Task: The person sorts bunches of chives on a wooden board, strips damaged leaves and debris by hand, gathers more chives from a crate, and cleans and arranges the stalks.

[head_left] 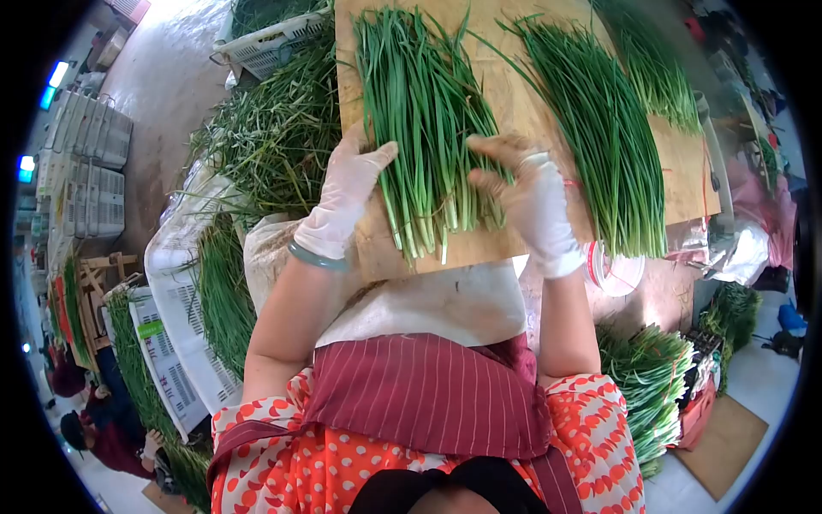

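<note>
A loose bunch of garlic chives (424,128) lies on the wooden board in front of me, pale stem ends towards me and a little uneven. My left hand (353,176), in a whitish glove, rests along the left side of this bunch with its thumb stretched out over the stems. On the opposite side my right hand (531,193), also gloved and slightly blurred, has thumb and fingers apart at the bunch's right edge. Neither hand is closed round the stems. Right of it lies a second, neater chive bunch (604,137).
The wooden board (548,137) also carries more chives (655,73) at the far right. Heaped leaves (274,128) and a white crate (278,47) stand left. Stacked crates (90,171) line the far left, where another person (116,433) works. Bundled greens (646,385) sit lower right.
</note>
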A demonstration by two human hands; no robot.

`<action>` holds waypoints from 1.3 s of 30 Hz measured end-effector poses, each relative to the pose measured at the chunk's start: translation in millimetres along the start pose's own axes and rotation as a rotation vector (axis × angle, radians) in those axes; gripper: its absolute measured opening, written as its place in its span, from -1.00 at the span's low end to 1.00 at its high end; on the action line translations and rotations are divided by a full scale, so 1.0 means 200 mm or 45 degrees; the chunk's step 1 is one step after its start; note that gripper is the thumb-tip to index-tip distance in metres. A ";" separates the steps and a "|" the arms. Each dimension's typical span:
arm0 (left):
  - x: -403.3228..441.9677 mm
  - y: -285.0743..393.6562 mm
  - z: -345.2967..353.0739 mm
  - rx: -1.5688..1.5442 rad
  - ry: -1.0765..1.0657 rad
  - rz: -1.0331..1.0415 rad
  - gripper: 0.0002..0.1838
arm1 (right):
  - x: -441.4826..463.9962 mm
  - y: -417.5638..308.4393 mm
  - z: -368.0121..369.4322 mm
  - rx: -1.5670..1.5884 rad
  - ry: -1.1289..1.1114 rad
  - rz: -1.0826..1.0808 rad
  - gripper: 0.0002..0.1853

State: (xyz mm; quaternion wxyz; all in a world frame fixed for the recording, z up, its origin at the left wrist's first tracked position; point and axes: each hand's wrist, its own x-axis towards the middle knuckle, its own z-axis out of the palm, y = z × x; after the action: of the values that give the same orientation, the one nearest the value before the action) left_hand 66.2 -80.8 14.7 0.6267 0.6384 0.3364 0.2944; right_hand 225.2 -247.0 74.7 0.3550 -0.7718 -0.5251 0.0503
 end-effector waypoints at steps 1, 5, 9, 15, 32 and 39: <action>0.01 -0.01 -0.01 -0.108 -0.043 -0.048 -0.62 | -0.03 -0.03 0.00 0.053 -0.101 -0.211 -0.61; -0.02 0.03 -0.02 -0.225 -0.027 -0.176 -0.64 | -0.09 -0.08 0.14 -0.177 -0.201 -0.405 -0.75; -0.02 0.03 -0.05 -0.164 -0.052 -0.141 -0.54 | -0.09 -0.04 0.09 0.296 -0.192 -0.217 -0.89; -0.04 0.06 0.11 0.488 0.373 0.217 -0.09 | -0.12 -0.08 -0.25 1.174 -0.178 0.327 -0.85; -0.07 0.06 0.24 0.538 0.364 0.263 -0.12 | 0.32 0.00 -0.12 0.807 -0.045 0.296 -0.75; -0.03 0.07 0.32 0.798 0.430 0.248 0.13 | 0.45 0.21 0.21 0.320 0.007 0.375 -0.79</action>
State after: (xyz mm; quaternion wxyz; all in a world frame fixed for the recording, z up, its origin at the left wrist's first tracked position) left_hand 113.5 -123.9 25.7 0.3052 0.7708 0.4466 0.3366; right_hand 279.2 -159.0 44.4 0.4389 -0.7901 -0.3949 0.1647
